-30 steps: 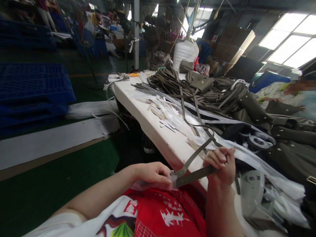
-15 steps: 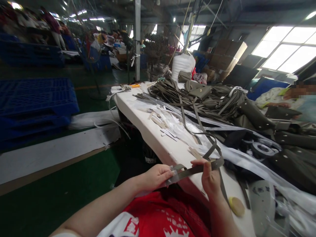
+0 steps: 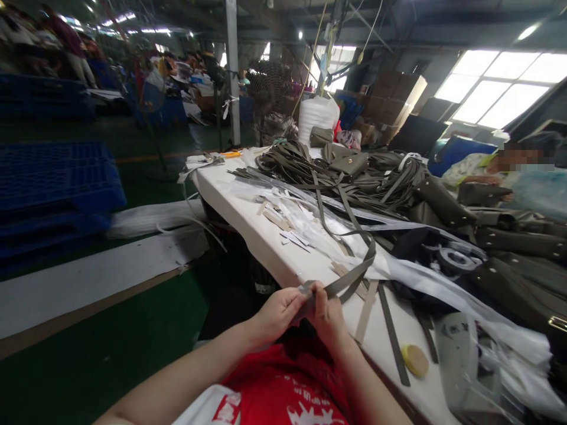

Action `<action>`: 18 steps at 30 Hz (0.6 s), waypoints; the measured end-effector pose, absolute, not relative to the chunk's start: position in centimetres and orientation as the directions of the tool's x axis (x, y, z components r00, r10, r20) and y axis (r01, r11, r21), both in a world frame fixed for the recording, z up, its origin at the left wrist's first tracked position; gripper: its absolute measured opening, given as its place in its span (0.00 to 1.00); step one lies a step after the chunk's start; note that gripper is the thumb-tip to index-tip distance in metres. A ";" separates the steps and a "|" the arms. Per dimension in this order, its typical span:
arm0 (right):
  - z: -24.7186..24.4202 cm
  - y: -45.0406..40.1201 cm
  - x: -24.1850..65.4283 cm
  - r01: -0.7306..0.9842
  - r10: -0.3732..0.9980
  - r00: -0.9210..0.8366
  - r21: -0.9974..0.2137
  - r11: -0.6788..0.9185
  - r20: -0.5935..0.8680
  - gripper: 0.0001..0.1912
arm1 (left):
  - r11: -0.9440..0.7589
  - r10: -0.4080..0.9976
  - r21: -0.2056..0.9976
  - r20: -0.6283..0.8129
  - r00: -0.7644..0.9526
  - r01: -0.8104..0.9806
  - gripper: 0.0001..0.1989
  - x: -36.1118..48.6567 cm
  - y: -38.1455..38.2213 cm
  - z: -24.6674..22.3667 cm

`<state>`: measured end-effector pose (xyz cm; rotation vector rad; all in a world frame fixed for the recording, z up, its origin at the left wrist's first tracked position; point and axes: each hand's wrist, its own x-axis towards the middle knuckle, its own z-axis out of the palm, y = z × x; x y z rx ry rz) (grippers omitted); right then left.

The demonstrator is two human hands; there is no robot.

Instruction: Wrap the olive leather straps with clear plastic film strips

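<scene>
Right hand (image 3: 328, 319) and left hand (image 3: 279, 311), separated along the olive strap (image 3: 357, 273) half a second earlier, have come together, the right having slid toward the left. Both hands are now close together before the red apron (image 3: 287, 378), at the near edge of the white-covered desk (image 3: 270, 248). The fingers of the left hand pinch the near end of the strap; those of the right are curled and pinch it just beside them, the exact contact being partly hidden by the knuckles. From the hands the strap rises over the desk edge, bends in a loop, and runs back toward a heap of olive straps (image 3: 376, 186). To the right of the hands lie a beige strip (image 3: 367, 313), a straight olive strip (image 3: 392, 330) and, near the latter's lower end, a yellow round object (image 3: 415, 360). Paper slips (image 3: 296, 239) are scattered between the hands and the heap. Upper right, beyond the olive bags (image 3: 516, 283), a co-worker (image 3: 469, 168) sits partly hidden. Lower left, a long white board (image 3: 101, 271) lies on the green floor (image 3: 119, 330).
</scene>
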<state>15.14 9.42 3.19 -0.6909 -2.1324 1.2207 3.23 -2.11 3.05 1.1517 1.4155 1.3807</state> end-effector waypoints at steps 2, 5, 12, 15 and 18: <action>2.7 9.5 14.7 0.223 0.683 -0.716 -0.880 0.419 0.144 0.30 | 0.036 0.952 0.996 -0.009 -0.306 0.083 0.27 3.1 -2.2 2.9; 2.3 9.8 14.5 0.281 0.691 -0.722 -0.917 0.283 -0.008 0.31 | 0.096 0.942 0.971 -0.017 -0.334 0.221 0.27 2.4 -2.7 3.1; 0.2 9.2 14.0 0.164 0.664 -0.737 -0.986 0.000 -0.123 0.28 | 0.053 0.942 0.892 0.104 -0.319 0.449 0.22 1.4 -3.1 3.4; -0.6 8.7 13.8 0.256 0.520 -0.815 -0.964 -0.071 -0.255 0.32 | 0.070 0.933 0.857 0.125 -0.338 0.510 0.21 1.1 -3.4 3.3; -0.6 8.0 13.5 0.192 0.427 -0.848 -0.932 -0.308 -0.316 0.30 | 0.102 0.909 0.846 0.135 -0.395 0.523 0.20 1.1 -3.8 3.2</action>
